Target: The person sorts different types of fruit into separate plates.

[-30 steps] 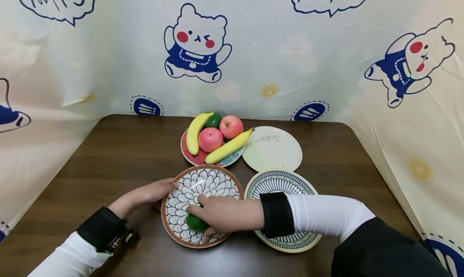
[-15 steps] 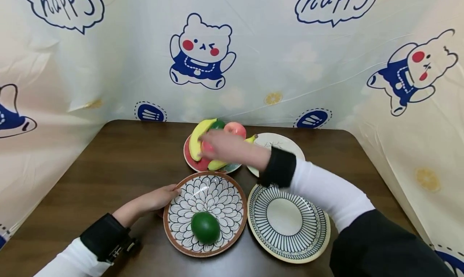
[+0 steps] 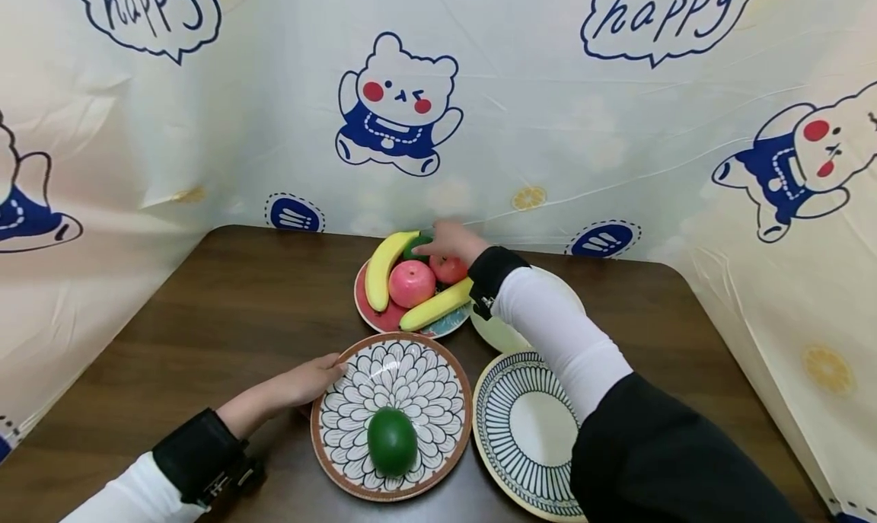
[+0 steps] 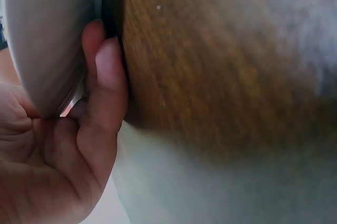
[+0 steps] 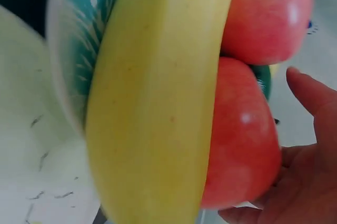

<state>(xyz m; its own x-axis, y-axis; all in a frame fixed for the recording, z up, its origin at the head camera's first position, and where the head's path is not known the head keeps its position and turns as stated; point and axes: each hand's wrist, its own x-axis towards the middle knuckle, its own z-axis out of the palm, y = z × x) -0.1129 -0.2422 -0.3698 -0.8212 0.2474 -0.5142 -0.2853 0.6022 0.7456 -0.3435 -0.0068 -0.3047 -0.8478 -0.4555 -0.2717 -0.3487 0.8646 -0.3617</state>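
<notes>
My left hand (image 3: 311, 381) holds the left edge of a brown-rimmed plate (image 3: 387, 363) with a petal pattern; in the left wrist view its fingers (image 4: 108, 87) are bent under the plate (image 4: 50, 29). On that plate lies a smooth green oval fruit (image 3: 392, 441). Over the back of the fruit plate (image 3: 388, 321), my right hand (image 3: 457, 240) reaches above a red apple (image 3: 448, 269) and another green fruit (image 3: 415, 247). In the right wrist view its thumb and fingers are spread beside the apple (image 5: 242, 134). Whether it touches any fruit I cannot tell.
The fruit plate also bears a pink apple (image 3: 412, 283) and two bananas, one upright banana (image 3: 384, 275) and one slanting banana (image 3: 437, 307). A pale plate (image 3: 495, 331) sits partly under my right arm. A blue-striped plate (image 3: 537, 428) lies nearer. Printed cloth (image 3: 534, 127) hangs behind the table.
My right hand has let go of the green fruit on the petal-patterned plate and moved away to the back of the fruit plate. My left hand keeps holding the plate's edge.
</notes>
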